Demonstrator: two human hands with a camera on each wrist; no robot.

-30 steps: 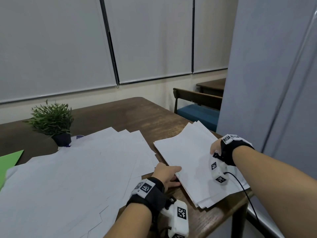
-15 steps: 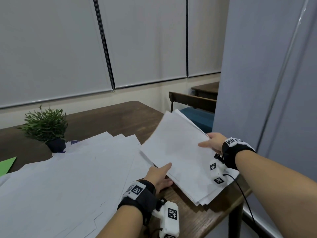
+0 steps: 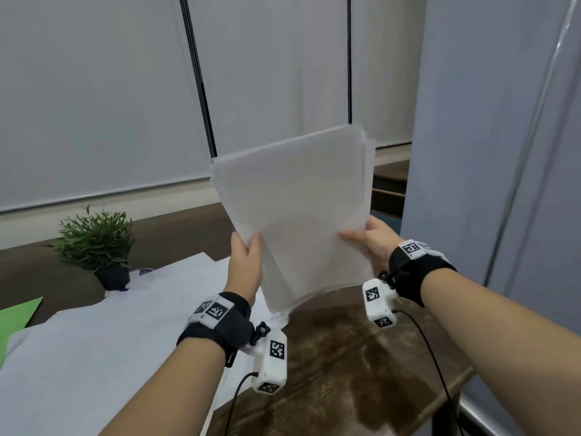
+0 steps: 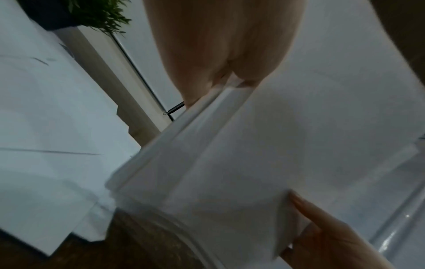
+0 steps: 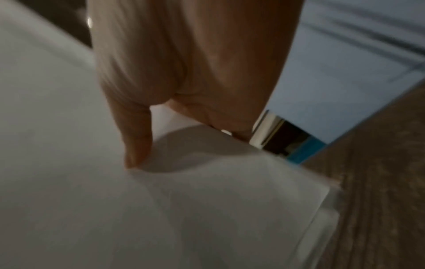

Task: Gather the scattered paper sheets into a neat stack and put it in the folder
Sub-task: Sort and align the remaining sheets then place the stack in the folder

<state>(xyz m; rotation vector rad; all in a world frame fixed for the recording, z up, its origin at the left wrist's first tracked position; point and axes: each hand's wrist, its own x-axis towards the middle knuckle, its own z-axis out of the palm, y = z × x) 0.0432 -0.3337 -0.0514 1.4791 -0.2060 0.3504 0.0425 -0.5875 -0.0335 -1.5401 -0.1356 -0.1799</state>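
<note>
A stack of white paper sheets (image 3: 298,209) stands nearly upright above the brown table (image 3: 361,357), its lower edge just over the wood. My left hand (image 3: 246,259) grips its left edge, thumb in front. My right hand (image 3: 371,240) grips the right edge, thumb on the front sheet. The left wrist view shows the stack (image 4: 264,154) with its edges stepped, not flush, and the right hand's fingers (image 4: 322,231) on it. The right wrist view shows my thumb (image 5: 138,138) pressing the top sheet (image 5: 115,209). More loose sheets (image 3: 103,347) cover the table at left. A green folder (image 3: 17,313) shows at the left edge.
A small potted plant (image 3: 97,243) stands at the back left of the table. A grey partition (image 3: 490,152) rises close on the right. A chair with a blue seat (image 3: 385,212) stands behind the stack. The table's right corner (image 3: 465,372) is near my right forearm.
Both hands have lifted the right-hand stack off the table and tipped it from flat to nearly upright. The left hand moved from the table to the stack's left edge.
</note>
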